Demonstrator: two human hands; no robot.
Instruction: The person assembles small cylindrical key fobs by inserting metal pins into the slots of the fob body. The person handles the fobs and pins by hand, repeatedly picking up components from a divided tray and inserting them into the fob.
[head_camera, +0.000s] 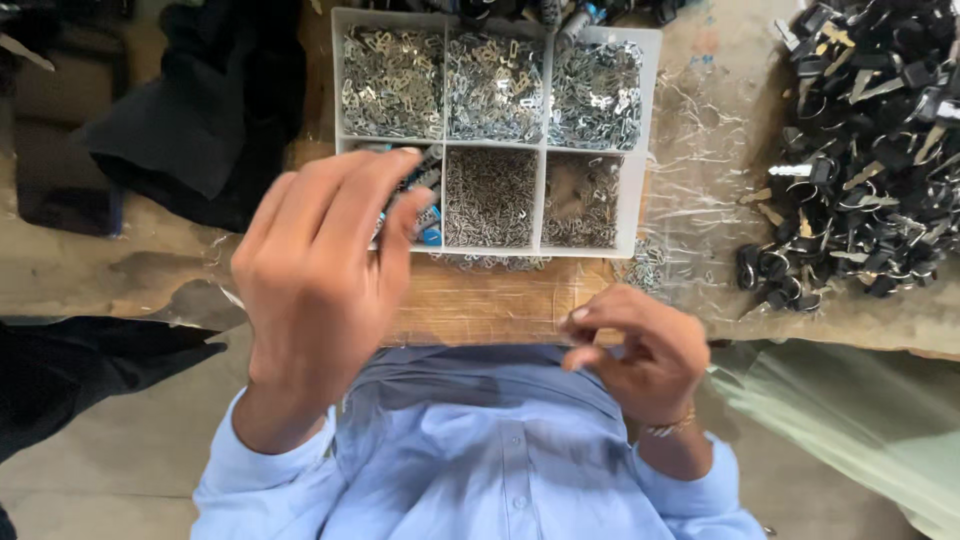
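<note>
My left hand (315, 275) is raised over the near-left compartment of a white divided tray (640, 150), its fingers curled down onto small blue and dark parts (428, 215) there; whether it grips one I cannot tell. My right hand (635, 350) hovers near my chest below the tray, fingertips pinched together, possibly on something tiny that I cannot make out. The tray's other compartments hold several heaps of small silvery metal pieces (490, 195).
A large pile of black key heads with metal blades and rings (865, 150) lies at the right on clear plastic sheeting. Dark cloth (200, 120) lies left of the tray. The wooden bench edge (480, 305) runs just below the tray.
</note>
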